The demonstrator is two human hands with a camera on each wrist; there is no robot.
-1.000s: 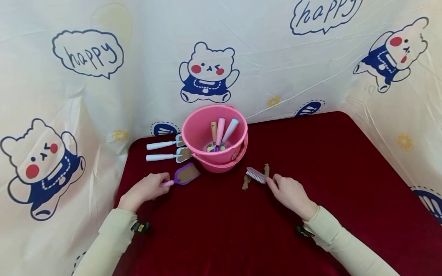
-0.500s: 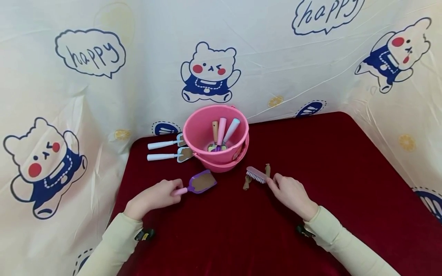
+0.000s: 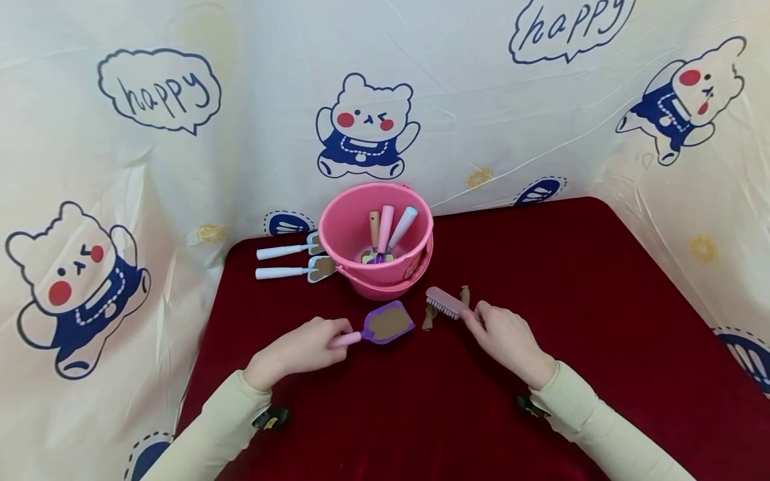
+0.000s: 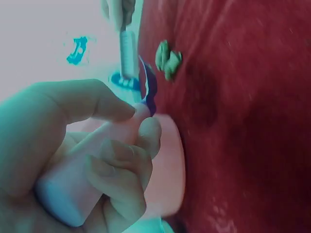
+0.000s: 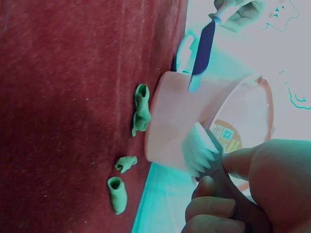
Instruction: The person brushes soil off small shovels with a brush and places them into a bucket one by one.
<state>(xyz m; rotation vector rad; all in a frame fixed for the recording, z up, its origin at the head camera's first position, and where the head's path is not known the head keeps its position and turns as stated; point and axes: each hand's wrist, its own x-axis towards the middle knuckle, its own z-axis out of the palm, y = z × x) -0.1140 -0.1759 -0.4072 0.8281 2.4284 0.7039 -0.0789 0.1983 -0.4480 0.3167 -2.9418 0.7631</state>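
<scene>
My left hand [image 3: 303,349] grips the pink handle of a small shovel [image 3: 388,323], whose purple-edged blade has a brown face. The blade points right, in front of the bucket. My right hand [image 3: 508,339] pinches the handle of a pink brush [image 3: 445,301] with white bristles. In the right wrist view, the brush bristles [image 5: 198,150] hang above several small crumpled, tube-like pieces [image 5: 141,110] on the cloth, which look green there. The head view shows a brown piece [image 3: 429,318] just right of the blade, and another brown piece [image 3: 465,294] behind the brush.
A pink bucket [image 3: 343,230] stands at the back, holding several tools with wooden, pink and pale blue handles. Left of it lie two pale-handled shovels [image 3: 279,273]. Dark red cloth [image 3: 541,267] covers the table; a printed white curtain [image 3: 259,153] rises behind and at both sides.
My left hand has carried the shovel rightward, from beside the pale shovels to just left of the brown pieces. My right hand and the brush stay almost in place.
</scene>
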